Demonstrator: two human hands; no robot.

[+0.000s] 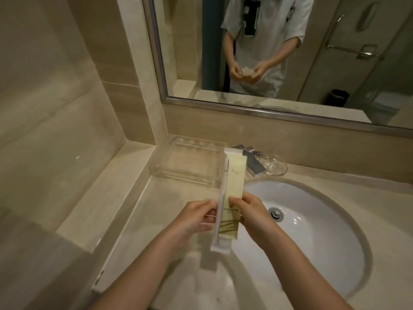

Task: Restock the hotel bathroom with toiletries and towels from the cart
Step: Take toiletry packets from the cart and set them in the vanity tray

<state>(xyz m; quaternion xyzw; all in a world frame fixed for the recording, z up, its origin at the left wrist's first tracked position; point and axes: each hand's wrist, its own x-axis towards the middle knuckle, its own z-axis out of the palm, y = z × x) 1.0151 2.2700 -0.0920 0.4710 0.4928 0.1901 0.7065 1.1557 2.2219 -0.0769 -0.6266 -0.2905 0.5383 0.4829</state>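
Stock: white packet (pixel 220 198), cream packet (pixel 234 182), overlapped above counter (pixel 161 209), left of basin (pixel 312 231). Our left hand (pixel 196 217) pinches white packet, right hand (pixel 252 214) pinches cream packet. We judge: separating them for clear tray (pixel 178 175), far side.

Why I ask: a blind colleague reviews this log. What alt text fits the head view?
The left hand pinches a white packet and the right hand a pale yellow packet, side by side over a bathroom counter; a clear tray and sink sit nearby.
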